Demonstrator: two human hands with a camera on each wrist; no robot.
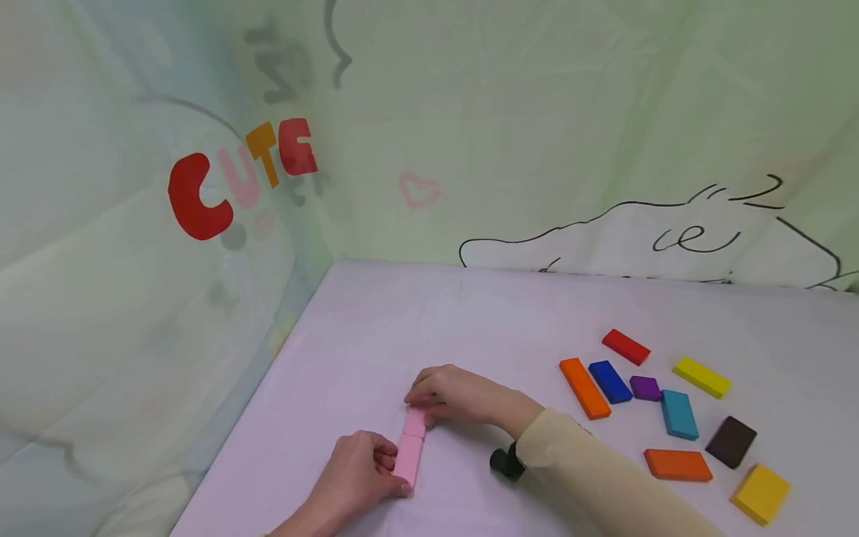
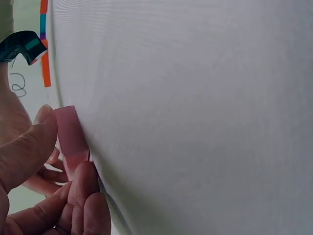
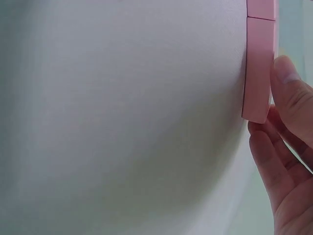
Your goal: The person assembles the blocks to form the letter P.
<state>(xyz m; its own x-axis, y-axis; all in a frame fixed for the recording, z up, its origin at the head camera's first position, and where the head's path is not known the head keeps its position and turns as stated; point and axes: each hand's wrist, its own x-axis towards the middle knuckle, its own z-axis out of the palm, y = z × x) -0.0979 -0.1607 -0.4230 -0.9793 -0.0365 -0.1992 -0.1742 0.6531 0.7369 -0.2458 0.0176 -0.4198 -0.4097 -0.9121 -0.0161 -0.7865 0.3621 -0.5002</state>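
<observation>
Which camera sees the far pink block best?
The right wrist view: there the far pink block looks big, with its whole long side showing. The head view shows it smaller, partly hidden by the right grip. The left wrist view shows just a bit beyond the nearer pink block.

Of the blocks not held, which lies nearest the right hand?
The orange block beside the blue block, leftmost of the loose ones in the head view; the other orange block lies farther from the right hand.

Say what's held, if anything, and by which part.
Left hand holds the near pink block by its near end and left side. Right hand holds the far pink block by its far end and right side.
</observation>
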